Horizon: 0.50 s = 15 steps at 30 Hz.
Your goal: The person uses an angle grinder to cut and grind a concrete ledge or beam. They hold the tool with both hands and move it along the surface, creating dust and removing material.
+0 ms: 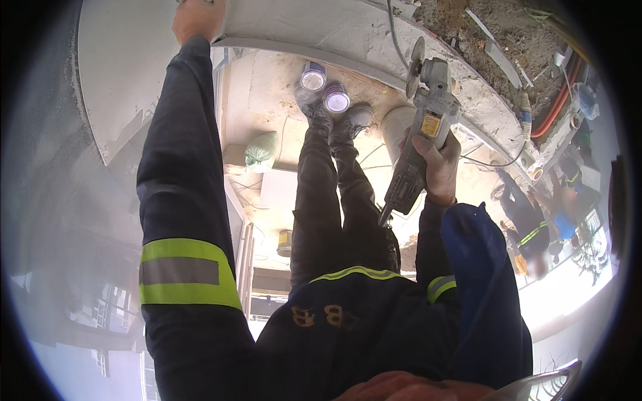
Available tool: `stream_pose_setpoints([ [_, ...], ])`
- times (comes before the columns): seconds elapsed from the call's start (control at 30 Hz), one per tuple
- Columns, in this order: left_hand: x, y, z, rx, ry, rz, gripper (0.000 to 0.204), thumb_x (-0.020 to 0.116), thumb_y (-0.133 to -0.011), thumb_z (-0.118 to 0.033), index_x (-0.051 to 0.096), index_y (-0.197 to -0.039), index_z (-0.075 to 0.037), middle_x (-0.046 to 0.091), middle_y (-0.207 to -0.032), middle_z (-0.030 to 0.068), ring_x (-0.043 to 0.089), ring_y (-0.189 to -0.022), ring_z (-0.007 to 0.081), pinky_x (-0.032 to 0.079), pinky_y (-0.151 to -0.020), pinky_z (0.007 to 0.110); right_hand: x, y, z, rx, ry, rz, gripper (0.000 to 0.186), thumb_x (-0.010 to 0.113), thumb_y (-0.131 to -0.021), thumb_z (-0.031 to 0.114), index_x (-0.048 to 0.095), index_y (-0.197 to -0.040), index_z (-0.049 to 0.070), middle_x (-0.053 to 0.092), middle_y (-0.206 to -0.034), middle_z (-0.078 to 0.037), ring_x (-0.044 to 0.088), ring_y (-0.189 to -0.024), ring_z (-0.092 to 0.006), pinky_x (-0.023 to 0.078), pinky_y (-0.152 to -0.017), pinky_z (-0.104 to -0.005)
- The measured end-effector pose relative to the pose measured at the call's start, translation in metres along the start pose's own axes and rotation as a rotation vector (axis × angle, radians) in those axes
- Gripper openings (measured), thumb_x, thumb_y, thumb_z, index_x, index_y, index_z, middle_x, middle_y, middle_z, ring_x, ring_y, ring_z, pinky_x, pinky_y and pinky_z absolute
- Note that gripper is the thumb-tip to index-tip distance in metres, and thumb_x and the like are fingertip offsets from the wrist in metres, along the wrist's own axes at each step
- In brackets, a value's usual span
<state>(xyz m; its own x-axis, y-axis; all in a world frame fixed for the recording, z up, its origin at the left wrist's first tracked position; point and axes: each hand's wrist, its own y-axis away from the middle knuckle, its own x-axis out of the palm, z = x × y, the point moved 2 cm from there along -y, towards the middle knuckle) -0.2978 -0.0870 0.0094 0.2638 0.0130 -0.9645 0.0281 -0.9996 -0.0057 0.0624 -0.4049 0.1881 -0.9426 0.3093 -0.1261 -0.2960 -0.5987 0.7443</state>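
Note:
My right hand (443,172) is wrapped round the body of a grey angle grinder (422,144), thumb across its side. The grinder is held up, its head toward the top, with a thin cutting disc (415,67) at the head's left. A dark cord (396,33) runs near the disc. My left arm stretches up to the top edge, where my left hand (198,20) is against or close beside a pale panel (120,73). Its fingers are mostly cut off by the picture's edge, so their grip is hidden.
Two open cans (336,98) stand by my boots (354,119), near a white bucket (396,127). A green sack (261,150) lies left of my legs. Rubble (491,43) and orange-red pipes (560,100) lie beyond the pale ledge (321,30). People in dark workwear (528,217) are at the right.

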Motion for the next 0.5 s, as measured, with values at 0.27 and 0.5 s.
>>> stream_pose_setpoints([
  [0.27,0.0,-0.003,0.004,0.033,-0.007,0.109,0.051,0.07,-0.089,-0.051,0.078,-0.105,-0.003,0.074,-0.109,0.0214,0.072,-0.098,0.0419,0.057,-0.085,0.051,0.0,0.013,0.022,-0.075,-0.031,-0.092,0.032,0.077,-0.082,0.015,0.067,-0.105,-0.005,0.073,-0.085,-0.012,0.072,-0.076,-0.0195,0.058,-0.07,-0.0336],
  [0.5,0.008,-0.004,0.002,0.031,-0.004,0.126,0.052,0.069,-0.091,-0.049,0.077,-0.1,0.001,0.074,-0.105,0.0222,0.071,-0.096,0.0432,0.056,-0.085,0.053,-0.014,0.032,0.01,-0.044,-0.135,-0.282,0.032,0.077,-0.083,0.016,0.067,-0.105,-0.005,0.074,-0.086,-0.013,0.072,-0.075,-0.0184,0.058,-0.07,-0.0329],
])
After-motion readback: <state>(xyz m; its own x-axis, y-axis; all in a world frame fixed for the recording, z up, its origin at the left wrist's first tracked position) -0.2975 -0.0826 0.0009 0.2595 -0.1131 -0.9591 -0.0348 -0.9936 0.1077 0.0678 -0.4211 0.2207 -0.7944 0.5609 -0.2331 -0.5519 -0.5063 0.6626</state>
